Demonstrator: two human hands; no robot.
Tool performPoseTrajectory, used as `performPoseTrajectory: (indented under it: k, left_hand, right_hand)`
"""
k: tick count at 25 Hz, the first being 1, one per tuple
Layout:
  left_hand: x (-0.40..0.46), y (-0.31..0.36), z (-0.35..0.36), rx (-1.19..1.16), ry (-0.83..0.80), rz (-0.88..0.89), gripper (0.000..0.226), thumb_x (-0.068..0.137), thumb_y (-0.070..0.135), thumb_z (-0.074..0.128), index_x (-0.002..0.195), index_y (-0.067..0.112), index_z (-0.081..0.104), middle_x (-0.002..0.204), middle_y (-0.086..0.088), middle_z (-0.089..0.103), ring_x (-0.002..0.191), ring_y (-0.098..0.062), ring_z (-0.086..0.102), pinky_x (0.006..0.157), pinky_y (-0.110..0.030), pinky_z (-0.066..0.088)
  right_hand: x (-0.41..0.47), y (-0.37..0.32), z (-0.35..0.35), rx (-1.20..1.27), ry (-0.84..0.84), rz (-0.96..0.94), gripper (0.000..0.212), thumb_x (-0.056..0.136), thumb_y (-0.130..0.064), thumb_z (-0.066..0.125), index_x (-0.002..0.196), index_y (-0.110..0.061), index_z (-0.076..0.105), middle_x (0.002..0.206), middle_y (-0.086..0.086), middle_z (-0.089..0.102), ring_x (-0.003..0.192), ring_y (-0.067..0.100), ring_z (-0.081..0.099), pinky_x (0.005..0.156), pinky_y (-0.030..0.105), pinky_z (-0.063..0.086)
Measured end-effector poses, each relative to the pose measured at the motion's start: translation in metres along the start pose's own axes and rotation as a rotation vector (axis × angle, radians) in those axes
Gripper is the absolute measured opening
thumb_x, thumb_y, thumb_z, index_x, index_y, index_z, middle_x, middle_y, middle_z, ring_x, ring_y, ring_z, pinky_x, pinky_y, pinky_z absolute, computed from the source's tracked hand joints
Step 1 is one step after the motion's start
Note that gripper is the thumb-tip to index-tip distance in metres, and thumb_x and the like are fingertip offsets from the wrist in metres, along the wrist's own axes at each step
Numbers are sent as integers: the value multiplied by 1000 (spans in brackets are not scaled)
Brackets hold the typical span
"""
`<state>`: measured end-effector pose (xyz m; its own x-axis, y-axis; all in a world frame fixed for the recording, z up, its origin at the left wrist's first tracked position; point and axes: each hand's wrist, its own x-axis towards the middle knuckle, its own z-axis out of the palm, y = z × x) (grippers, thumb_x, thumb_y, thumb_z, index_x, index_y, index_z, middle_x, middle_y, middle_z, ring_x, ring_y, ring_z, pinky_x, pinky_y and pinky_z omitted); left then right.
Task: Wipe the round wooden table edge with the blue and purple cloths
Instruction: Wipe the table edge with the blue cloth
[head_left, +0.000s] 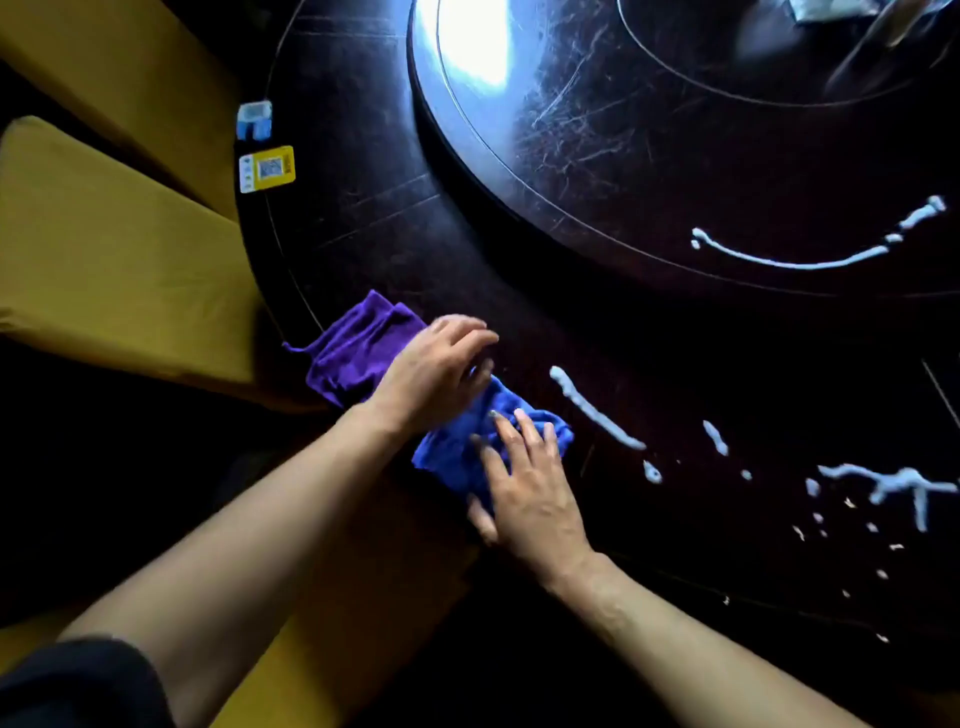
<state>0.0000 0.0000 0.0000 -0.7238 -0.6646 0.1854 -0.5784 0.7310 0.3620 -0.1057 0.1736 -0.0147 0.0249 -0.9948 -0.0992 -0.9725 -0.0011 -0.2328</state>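
Note:
A dark round wooden table (395, 244) fills the view, its curved edge running down the left. A purple cloth (358, 345) lies crumpled near that edge, and a blue cloth (462, 441) lies beside it toward me. My left hand (434, 371) rests palm down across the purple cloth with fingers bent, reaching onto the blue one. My right hand (524, 478) presses flat on the blue cloth, fingers spread. White streaks and drops (597, 410) lie on the table just right of the cloths.
A raised round turntable (649, 156) covers the table's middle, with a white streak (789, 260) on it. A yellow QR card (266, 169) and a blue-white card (254, 120) sit at the left edge. Yellow-covered chairs (104, 249) stand close at the left.

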Motion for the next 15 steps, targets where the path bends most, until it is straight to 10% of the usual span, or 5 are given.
performPoseTrajectory:
  k: [15]
  left_hand:
    - [123, -68, 64, 299, -274, 269, 62, 99, 62, 29, 150, 30, 43, 147, -16, 50, 134, -36, 47, 120, -55, 25]
  right_hand:
    - [41, -6, 36, -44, -13, 7, 98, 72, -79, 51, 153, -28, 31, 164, 15, 17, 150, 41, 14, 117, 60, 23]
